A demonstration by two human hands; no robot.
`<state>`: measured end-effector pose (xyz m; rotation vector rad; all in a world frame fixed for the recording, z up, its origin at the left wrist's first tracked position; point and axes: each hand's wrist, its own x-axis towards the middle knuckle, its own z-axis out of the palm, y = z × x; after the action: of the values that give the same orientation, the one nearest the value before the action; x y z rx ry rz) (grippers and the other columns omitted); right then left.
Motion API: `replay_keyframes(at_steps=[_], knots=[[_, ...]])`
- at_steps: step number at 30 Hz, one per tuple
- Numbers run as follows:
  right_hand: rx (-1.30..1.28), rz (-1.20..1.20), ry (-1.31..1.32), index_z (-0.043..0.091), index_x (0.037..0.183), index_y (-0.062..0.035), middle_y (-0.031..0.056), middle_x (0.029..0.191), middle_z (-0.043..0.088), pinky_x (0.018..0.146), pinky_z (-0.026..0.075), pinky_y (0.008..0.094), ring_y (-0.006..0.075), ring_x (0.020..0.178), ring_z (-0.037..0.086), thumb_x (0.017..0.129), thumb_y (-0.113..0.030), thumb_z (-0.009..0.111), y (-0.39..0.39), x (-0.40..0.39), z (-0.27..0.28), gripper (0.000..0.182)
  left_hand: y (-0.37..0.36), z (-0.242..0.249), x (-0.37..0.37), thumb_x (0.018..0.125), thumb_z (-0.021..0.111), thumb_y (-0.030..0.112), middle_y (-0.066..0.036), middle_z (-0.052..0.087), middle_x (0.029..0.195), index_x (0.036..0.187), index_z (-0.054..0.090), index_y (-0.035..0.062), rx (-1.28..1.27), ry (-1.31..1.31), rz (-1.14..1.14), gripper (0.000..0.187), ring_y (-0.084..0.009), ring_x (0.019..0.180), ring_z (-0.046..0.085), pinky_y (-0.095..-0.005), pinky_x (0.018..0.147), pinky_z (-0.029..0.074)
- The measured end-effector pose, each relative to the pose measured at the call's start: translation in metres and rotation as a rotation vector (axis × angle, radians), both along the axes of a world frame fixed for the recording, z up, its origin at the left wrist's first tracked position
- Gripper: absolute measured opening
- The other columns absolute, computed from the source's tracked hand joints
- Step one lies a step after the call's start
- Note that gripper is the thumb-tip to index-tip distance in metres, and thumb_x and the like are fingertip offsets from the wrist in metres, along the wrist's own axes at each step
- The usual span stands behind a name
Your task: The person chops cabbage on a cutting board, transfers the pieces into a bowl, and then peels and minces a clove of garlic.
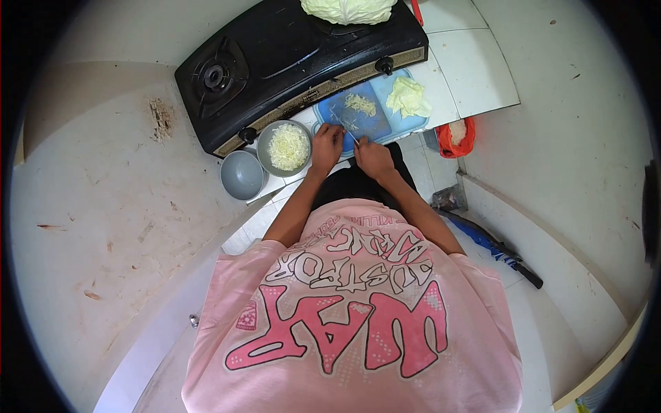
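My right hand [374, 157] is closed round the handle of a knife [352, 136], whose thin blade points up and left over the near edge of the blue cutting board [381, 124]. Just left of the blade, my left hand [328, 144] has its fingers curled together at the board's left corner; whatever they hold is too small to make out. Shredded cabbage [360, 104] lies in a small heap on the board. A loose cabbage leaf [407, 98] rests at the board's right end. Beside my left hand, a grey bowl [262, 153] holds more shredded cabbage [288, 146].
Another grey bowl [242, 175] stands left of the filled one. Behind the board is a black gas stove [275, 62] with a cabbage [349, 9] on top. A red plastic bag [457, 138] sits at the right, below the tiled counter [475, 76]. A folded umbrella [492, 248] lies lower right.
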<state>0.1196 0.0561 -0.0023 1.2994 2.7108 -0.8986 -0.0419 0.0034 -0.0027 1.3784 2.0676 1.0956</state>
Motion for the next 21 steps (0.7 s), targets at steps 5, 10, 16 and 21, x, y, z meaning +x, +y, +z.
replay_keyframes(at_steps=[5, 10, 16, 21], knots=[[0.0, 0.022, -0.005, 0.057, 0.094, 0.0016, 0.0225, 0.068, 0.068, 0.06, 0.058, 0.0511, 0.0406, 0.064, 0.071, 0.101, -0.03, 0.052, -0.001, 0.004, 0.007, 0.032, 0.001, 0.0, 0.0, 0.086, 0.068, 0.0, -0.014, 0.068, 0.09, 0.094, 0.073, 0.0003, -0.016, 0.036, -0.007, 0.009, -0.0285, 0.074, 0.07, -0.0378, 0.068, 0.056], [0.012, 0.016, 0.024, 0.056, 0.094, 0.0017, 0.0234, 0.067, 0.067, 0.057, 0.057, 0.0517, 0.0416, 0.062, 0.069, 0.101, -0.03, 0.052, 0.001, -0.002, -0.004, 0.033, 0.002, -0.003, 0.0, 0.086, 0.069, 0.001, -0.014, 0.068, 0.089, 0.093, 0.072, -0.0003, 0.011, 0.015, -0.006, 0.007, -0.0283, 0.074, 0.07, -0.0376, 0.068, 0.056], [-0.001, 0.037, 0.005, 0.057, 0.093, 0.0025, 0.0234, 0.067, 0.067, 0.058, 0.057, 0.0509, 0.0412, 0.063, 0.07, 0.101, -0.03, 0.052, 0.001, 0.005, -0.004, 0.034, 0.001, -0.003, 0.001, 0.086, 0.071, 0.001, -0.014, 0.068, 0.089, 0.092, 0.072, -0.0004, 0.004, -0.009, 0.005, 0.006, -0.0275, 0.073, 0.07, -0.0377, 0.067, 0.056], [0.003, 0.013, -0.008, 0.056, 0.094, 0.0023, 0.0235, 0.068, 0.068, 0.059, 0.058, 0.0514, 0.0415, 0.063, 0.07, 0.102, -0.031, 0.052, 0.002, 0.002, -0.006, 0.034, 0.002, 0.0, 0.0, 0.087, 0.07, 0.001, -0.015, 0.067, 0.088, 0.092, 0.072, -0.0005, 0.017, -0.001, -0.015, 0.005, -0.029, 0.073, 0.07, -0.0388, 0.067, 0.055]])
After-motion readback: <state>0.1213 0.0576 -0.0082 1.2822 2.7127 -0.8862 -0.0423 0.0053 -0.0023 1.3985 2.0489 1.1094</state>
